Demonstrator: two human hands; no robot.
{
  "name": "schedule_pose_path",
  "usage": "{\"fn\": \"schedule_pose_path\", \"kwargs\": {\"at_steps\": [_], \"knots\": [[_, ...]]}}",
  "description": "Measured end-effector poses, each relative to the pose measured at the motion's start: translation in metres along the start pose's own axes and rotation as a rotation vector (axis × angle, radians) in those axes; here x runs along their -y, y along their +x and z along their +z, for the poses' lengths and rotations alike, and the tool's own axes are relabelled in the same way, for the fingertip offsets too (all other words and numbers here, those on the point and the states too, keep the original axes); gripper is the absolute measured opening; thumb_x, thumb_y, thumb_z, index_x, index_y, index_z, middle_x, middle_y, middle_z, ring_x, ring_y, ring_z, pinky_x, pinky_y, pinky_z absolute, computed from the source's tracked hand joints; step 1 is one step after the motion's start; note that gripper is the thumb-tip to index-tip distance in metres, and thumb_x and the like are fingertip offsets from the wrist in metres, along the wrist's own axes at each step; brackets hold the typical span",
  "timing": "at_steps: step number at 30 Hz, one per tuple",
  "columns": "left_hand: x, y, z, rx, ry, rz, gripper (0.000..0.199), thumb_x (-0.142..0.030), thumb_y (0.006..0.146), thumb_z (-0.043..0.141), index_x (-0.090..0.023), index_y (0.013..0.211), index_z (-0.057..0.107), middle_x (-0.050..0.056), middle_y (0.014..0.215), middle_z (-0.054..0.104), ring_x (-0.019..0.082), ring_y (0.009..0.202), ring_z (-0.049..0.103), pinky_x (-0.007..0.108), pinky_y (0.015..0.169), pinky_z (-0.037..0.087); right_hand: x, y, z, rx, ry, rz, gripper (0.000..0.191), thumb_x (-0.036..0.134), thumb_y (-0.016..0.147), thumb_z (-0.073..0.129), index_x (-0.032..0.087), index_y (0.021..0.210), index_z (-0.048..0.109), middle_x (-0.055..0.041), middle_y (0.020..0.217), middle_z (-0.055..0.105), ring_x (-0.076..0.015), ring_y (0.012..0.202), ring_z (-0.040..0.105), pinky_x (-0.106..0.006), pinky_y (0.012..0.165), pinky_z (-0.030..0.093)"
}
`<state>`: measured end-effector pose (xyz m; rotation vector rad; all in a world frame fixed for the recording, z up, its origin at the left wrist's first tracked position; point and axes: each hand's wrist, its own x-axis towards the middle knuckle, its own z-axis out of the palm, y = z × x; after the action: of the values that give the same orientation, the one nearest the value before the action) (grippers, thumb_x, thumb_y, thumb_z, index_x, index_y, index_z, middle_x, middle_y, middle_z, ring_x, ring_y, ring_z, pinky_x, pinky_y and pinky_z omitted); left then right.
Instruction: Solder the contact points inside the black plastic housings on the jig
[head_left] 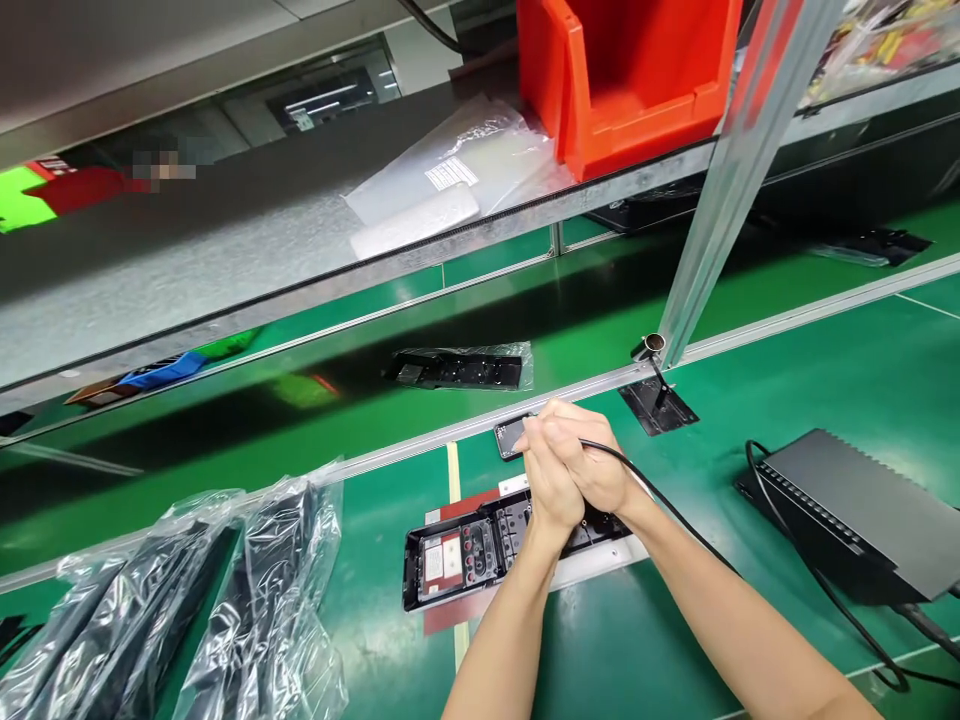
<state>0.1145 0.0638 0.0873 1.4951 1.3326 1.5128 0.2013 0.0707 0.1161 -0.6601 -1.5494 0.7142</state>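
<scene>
My left hand [551,485] and my right hand [596,465] are pressed together, both closed. From my right hand runs a black cable [660,490]; the corded tool it belongs to is hidden in the grip. The left fingertips are pinched together, and what they hold, if anything, cannot be made out. Right beside the fingertips lies a small black tray [508,440] with tiny parts in it. Below the hands sits a long black plastic housing [491,540], open side up, on a white and reddish fixture [600,560]. My hands and wrists cover its middle.
Bagged black parts [262,590] lie at the left. At the right stands a black box-shaped device [862,510] with cables. A holder with a metal ring [654,345] stands by the post. Overhead runs a shelf [225,260] with an orange bin [637,120]. Another bagged part [457,368] lies behind.
</scene>
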Motion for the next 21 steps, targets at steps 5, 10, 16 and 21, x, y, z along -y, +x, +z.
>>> {"fn": "schedule_pose_path", "kwargs": {"at_steps": [5, 10, 16, 21], "knots": [[-0.002, 0.003, 0.0, 0.011, 0.004, -0.015, 0.08, -0.078, 0.097, 0.018, -0.014, 0.114, 0.063, 0.023, 0.113, 0.071, 0.03, 0.116, 0.068, 0.05, 0.11, 0.048, 0.0, 0.001, 0.001, -0.003, 0.016, 0.011, 0.045, 0.041, 0.108, 0.046, 0.019, 0.098, 0.084, -0.008, 0.087, 0.072, -0.0183, 0.083, 0.066, -0.034, 0.075, 0.052], [-0.005, 0.003, -0.001, 0.001, 0.019, -0.014, 0.076, -0.076, 0.098, 0.021, -0.016, 0.12, 0.062, 0.022, 0.115, 0.071, 0.032, 0.125, 0.064, 0.051, 0.111, 0.048, 0.0, 0.002, 0.002, -0.016, 0.042, 0.012, 0.043, 0.044, 0.106, 0.05, 0.02, 0.097, 0.084, -0.0078, 0.089, 0.076, -0.0193, 0.085, 0.067, -0.035, 0.078, 0.055], [-0.006, 0.003, -0.003, -0.01, 0.036, -0.016, 0.074, -0.078, 0.096, 0.025, -0.018, 0.115, 0.062, 0.021, 0.116, 0.07, 0.033, 0.136, 0.058, 0.054, 0.117, 0.041, 0.001, 0.002, 0.001, -0.026, 0.051, -0.005, 0.044, 0.047, 0.105, 0.05, 0.02, 0.1, 0.084, -0.0081, 0.091, 0.077, -0.0191, 0.087, 0.068, -0.035, 0.079, 0.056], [-0.011, 0.005, 0.008, 0.015, 0.041, -0.024, 0.065, -0.073, 0.098, 0.029, -0.018, 0.11, 0.062, 0.019, 0.111, 0.071, 0.032, 0.126, 0.064, 0.055, 0.112, 0.045, 0.002, 0.002, 0.002, -0.034, 0.031, 0.001, 0.047, 0.048, 0.106, 0.049, 0.018, 0.095, 0.084, -0.0085, 0.09, 0.076, -0.0186, 0.084, 0.067, -0.035, 0.077, 0.056]]}}
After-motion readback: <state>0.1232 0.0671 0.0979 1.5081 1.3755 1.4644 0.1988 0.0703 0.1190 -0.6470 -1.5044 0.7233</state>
